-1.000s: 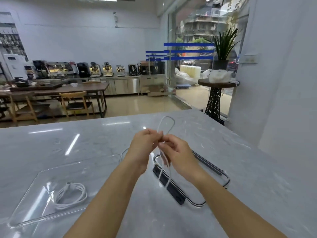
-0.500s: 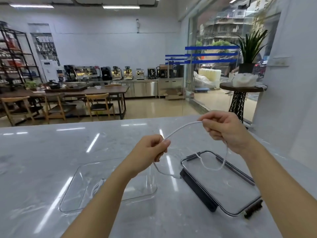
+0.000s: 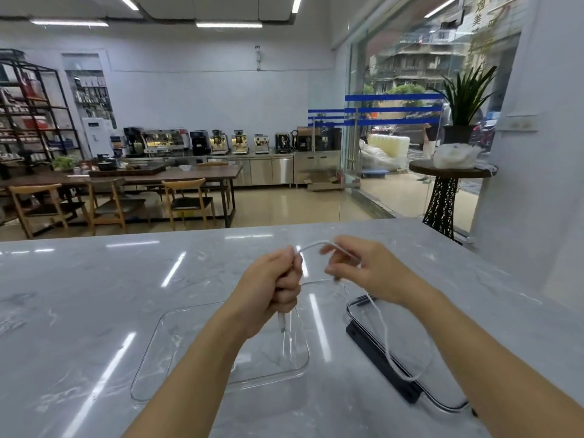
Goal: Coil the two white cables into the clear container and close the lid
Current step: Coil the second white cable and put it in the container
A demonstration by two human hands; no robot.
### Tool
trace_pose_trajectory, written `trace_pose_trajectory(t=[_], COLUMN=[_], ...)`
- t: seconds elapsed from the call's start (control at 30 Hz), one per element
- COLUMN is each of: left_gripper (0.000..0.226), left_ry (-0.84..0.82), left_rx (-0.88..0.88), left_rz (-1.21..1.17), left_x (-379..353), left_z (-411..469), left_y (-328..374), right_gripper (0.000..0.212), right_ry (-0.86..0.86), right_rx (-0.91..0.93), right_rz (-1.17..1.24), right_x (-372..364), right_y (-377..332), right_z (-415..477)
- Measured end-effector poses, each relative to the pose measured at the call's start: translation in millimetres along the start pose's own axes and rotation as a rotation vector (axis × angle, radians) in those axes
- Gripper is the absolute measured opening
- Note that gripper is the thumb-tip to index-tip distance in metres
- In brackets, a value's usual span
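Hands raised together above a grey marble table [image 3: 94, 295], both on one white cable [image 3: 313, 245]. Left hand [image 3: 268, 289] closed in a fist round the cable, fingers curled tight; a short plug end hangs out below the fist, over the clear container [image 3: 177, 343]. Right hand [image 3: 369, 270] just beside it, slightly blurred, fingers loosely curled with fingertips and thumb pinching the cable. Short arc of cable bridges the gap between the hands. From the right hand the rest drops in a long slack loop onto the lid [image 3: 407, 336], which lies flat on the table to the right of the container, black clasps along its edges. Container sits open under the left forearm; part of its inside is hidden by the arm
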State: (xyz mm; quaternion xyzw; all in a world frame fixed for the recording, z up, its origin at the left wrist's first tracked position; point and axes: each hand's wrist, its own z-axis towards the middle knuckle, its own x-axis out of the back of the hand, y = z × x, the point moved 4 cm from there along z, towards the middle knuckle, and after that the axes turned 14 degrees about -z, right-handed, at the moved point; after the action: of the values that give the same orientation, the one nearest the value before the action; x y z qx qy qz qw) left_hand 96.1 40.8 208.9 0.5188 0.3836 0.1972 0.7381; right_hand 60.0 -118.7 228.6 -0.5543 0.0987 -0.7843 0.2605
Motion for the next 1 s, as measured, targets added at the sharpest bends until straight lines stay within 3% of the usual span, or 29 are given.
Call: trace_pose_trajectory(t=[0.03, 0.13, 0.2, 0.27, 0.33, 0.43, 0.5, 0.57, 0.63, 0.7, 0.87, 0.93, 1.0], left_gripper=[0.028, 0.024, 0.021, 0.022, 0.026, 0.031, 0.030, 0.029, 0.029, 0.030, 0.032, 0.030, 0.025], left_ry=[-0.006, 0.023, 0.102, 0.172, 0.214, 0.237, 0.262, 0.315, 0.357, 0.379, 0.408, 0.471, 0.562], left_rx=[-0.031, -0.150, -0.217, -0.258, -0.282, -0.294, -0.290, -0.279, -0.266, -0.254, -0.276, -0.261, -0.250], left_rz=[-0.127, -0.467, -0.596, -0.639, -0.659, -0.645, -0.549, -0.346, -0.139, 0.019, 0.441, 0.391, 0.101], left_x=[2.0, 19.2, 39.8, 58.8, 71.0, 74.5, 74.0, 75.2, 76.3, 75.9, 69.4, 73.9, 87.8], left_z=[-1.3, -8.3, -14.8, -21.5, -25.7, -27.4, -27.0, -26.7, -27.1, -28.3, -32.9, -33.9, -35.0], left_y=[5.0, 26.7, 40.5, 50.0, 52.6, 50.9, 49.1, 46.5, 43.0, 38.8, 33.3, 33.3, 34.5], right_gripper=[0.006, 0.016, 0.014, 0.009, 0.009, 0.012, 0.018, 0.024, 0.025, 0.017, 0.010, 0.014, 0.019], right_ry=[0.064, 0.232, 0.204, 0.171, 0.211, 0.316, 0.117, -0.119, -0.191, -0.123, -0.028, 0.062, 0.178], right_rx=[-0.018, -0.112, -0.148, -0.169, -0.212, -0.228, -0.098, 0.127, 0.340, 0.524, 0.655, 0.639, 0.551], right_rz=[0.093, 0.436, 0.677, 0.736, 0.520, -0.188, -0.584, -0.773, -0.768, -0.669, -0.372, -0.340, -0.316], right_x=[-4.3, -5.7, -4.0, -1.5, -1.1, -7.2, -30.6, -56.7, -69.6, -70.2, -58.8, -53.4, -45.8], right_y=[-3.3, 7.6, 16.9, 23.9, 30.5, 27.1, 10.3, -14.3, -47.4, -76.2, -107.3, -109.2, -98.8], right_z=[3.2, 5.3, 4.7, 7.6, 16.5, 29.9, 35.5, 33.0, 27.1, 22.1, 22.4, 22.9, 26.5])
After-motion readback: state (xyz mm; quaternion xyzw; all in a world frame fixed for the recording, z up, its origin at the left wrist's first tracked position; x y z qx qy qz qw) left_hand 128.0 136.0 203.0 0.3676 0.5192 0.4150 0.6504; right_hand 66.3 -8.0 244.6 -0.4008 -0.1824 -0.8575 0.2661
